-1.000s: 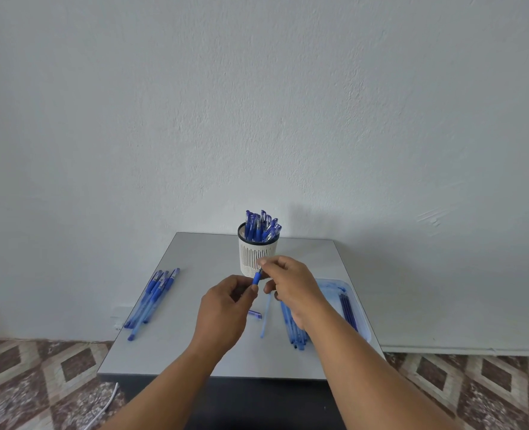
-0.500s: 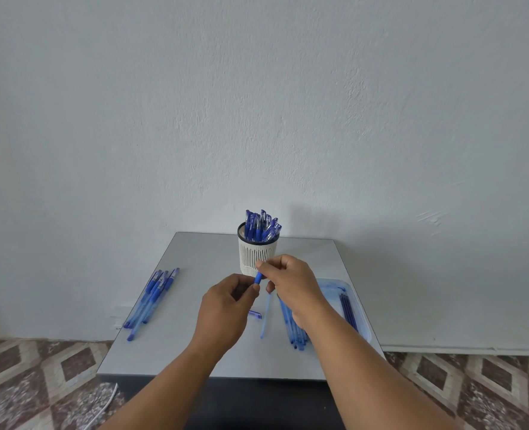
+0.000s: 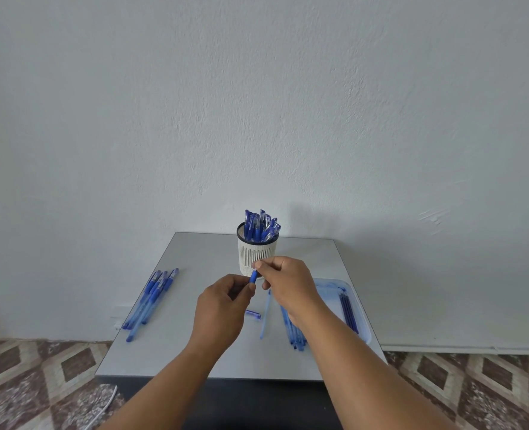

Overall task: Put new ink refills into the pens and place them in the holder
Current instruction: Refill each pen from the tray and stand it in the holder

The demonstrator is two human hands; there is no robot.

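A blue pen (image 3: 253,277) is held between both hands in front of the white slotted holder (image 3: 257,254). My left hand (image 3: 221,308) grips its lower part, which the hand mostly hides. My right hand (image 3: 288,283) pinches its top end with thumb and forefinger. The holder is full of several blue pens (image 3: 260,228). A pen cap (image 3: 253,314) and a pale blue refill tube (image 3: 266,315) lie on the grey table (image 3: 170,352) between my hands.
Several blue pens (image 3: 151,297) lie in a bunch at the table's left edge. More pens or refills (image 3: 292,333) lie under my right forearm. A clear tray (image 3: 361,318) at the right edge holds dark refills (image 3: 347,308). A white wall stands behind.
My right hand's pinch has shifted slightly left and down along the pen's top end. My left hand has stayed in place.
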